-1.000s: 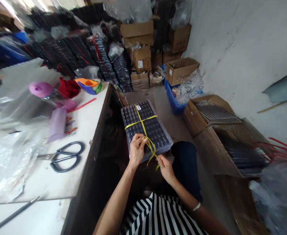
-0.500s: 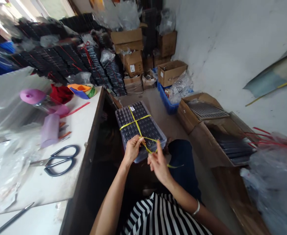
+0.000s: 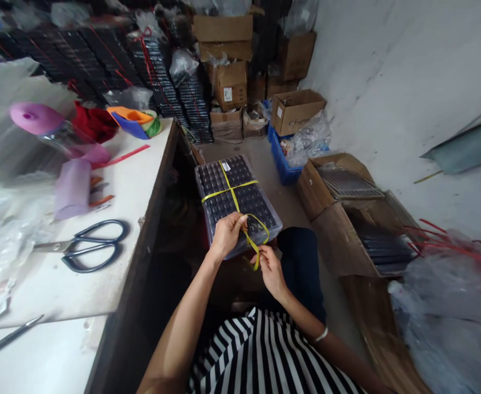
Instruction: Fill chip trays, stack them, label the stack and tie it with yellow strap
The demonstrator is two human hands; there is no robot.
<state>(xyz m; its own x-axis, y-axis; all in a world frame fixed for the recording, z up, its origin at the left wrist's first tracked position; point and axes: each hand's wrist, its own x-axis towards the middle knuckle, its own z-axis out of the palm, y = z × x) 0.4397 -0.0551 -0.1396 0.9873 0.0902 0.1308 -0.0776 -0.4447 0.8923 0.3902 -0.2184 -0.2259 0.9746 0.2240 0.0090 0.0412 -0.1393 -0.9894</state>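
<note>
A clear plastic case full of dark rows of small pieces lies in front of me, low beside the table. Yellow strapping ribbon crosses over its lid, with a small white label near the far edge. At the near end, my left hand pinches the ribbon between thumb and forefinger just above the lid. My right hand is closed at the fingertips on the ribbon's loose end, a little lower and to the right. Between the hands the ribbon forms a loop that bows out to the right.
On the white table to the left lie scissors, a pen-like tool, a pink dispenser and plastic film. Open cartons line the right wall. A blue crate and stacked black trays stand farther back.
My right hand has gone from a raised, outstretched forefinger to a pinch on the ribbon end, slightly lower. The ribbon now arcs in a wider loop. My left hand keeps its pinch.
</note>
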